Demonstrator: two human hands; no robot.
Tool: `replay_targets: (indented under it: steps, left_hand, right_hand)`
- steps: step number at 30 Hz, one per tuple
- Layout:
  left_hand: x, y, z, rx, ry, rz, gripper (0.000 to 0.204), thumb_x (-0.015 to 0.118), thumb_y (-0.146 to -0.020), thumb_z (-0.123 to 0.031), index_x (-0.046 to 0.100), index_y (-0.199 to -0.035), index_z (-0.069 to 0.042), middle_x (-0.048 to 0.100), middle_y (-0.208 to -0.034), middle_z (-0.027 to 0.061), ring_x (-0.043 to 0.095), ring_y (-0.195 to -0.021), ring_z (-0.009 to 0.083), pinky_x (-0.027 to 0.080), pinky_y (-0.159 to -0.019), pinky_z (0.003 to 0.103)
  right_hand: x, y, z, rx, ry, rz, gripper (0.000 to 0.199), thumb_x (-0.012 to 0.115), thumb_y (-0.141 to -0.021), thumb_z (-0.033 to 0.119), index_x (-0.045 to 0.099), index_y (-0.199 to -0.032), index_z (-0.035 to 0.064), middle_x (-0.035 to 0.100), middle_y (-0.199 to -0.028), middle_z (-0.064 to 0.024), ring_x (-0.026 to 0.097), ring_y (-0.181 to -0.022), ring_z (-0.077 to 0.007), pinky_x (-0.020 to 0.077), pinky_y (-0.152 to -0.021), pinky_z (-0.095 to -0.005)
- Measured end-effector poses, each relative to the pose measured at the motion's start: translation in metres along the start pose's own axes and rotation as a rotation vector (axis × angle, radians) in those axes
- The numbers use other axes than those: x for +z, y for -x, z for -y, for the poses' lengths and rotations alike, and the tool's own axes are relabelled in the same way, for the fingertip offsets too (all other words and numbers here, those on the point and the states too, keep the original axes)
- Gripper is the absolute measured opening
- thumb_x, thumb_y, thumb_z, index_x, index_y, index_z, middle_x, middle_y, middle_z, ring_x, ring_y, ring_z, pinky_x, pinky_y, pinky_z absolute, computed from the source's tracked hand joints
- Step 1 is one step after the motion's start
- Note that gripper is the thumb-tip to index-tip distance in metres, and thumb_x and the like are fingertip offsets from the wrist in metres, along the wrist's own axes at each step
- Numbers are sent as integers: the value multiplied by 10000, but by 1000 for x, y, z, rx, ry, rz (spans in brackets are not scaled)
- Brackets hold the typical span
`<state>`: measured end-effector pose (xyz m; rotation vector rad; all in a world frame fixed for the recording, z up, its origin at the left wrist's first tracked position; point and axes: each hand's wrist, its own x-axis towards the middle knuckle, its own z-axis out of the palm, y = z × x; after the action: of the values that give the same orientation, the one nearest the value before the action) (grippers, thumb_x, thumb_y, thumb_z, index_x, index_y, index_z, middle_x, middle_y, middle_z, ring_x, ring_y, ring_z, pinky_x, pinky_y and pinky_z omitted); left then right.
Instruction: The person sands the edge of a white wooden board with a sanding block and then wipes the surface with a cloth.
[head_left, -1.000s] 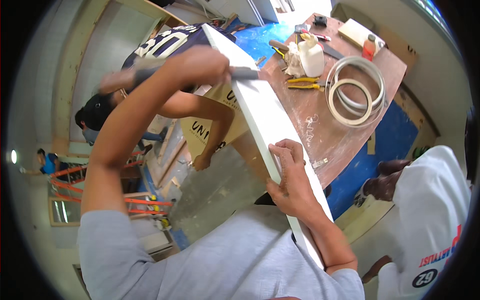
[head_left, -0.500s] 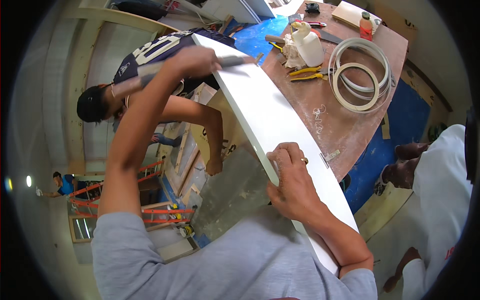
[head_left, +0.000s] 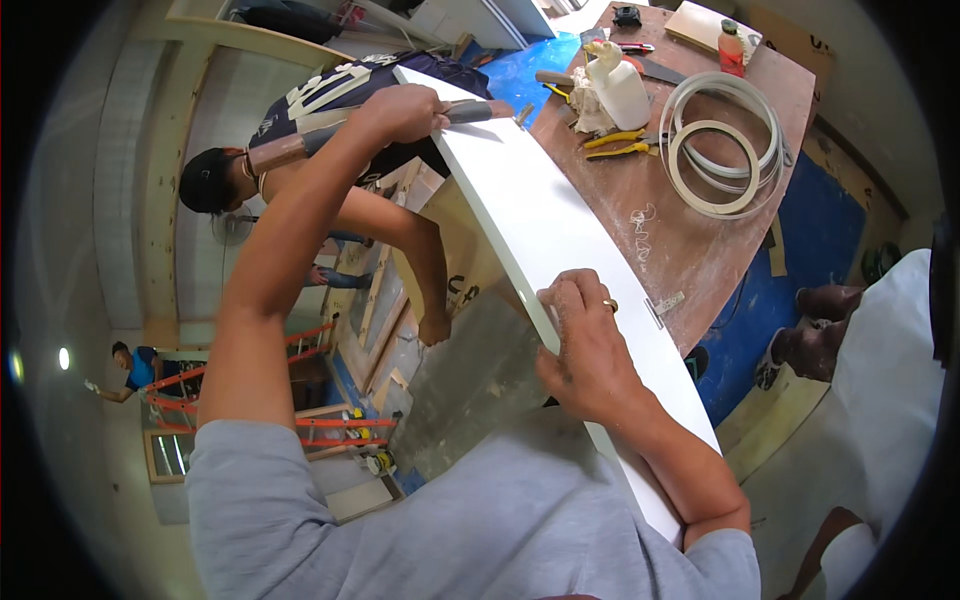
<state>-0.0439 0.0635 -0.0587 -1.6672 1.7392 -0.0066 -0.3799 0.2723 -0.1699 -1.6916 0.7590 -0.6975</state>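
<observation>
A long white panel runs from the far left down to my right forearm, partly over the table. Across its far end lies a long bar-shaped tool, grey along its length with brown ends; its exact kind is unclear. My left hand is closed round the middle of this tool, resting at the panel's left edge. Nearer to me, my right hand grips the panel, fingers on the top face and thumb at the left edge. My right forearm lies along the panel's near part.
The brown table carries a white bottle, yellow-handled pliers, rolls of edge strip and a red bottle. A co-worker in a dark jersey bends close to my left arm. An orange ladder stands left; someone in white is right.
My left hand and the tool have shifted slightly toward the panel's far end, and their motion blur is gone. The right hand keeps its grip. The co-worker's head has moved up and right.
</observation>
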Motion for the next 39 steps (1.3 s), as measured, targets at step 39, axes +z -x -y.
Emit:
replay_targets:
  steps: [39]
  left_hand:
    - [11,-15,41,4,56,-75,332,692,-996,-305,769,-1263,-124,731,-1001,228,712,-934,391,538,-833,491]
  right_hand:
    - [3,-2,-3,-12,-17,28,556,697,-754,-21,514,-1278,-9,462,-1316,-221,499,-1192,-456,459,-1026,-527]
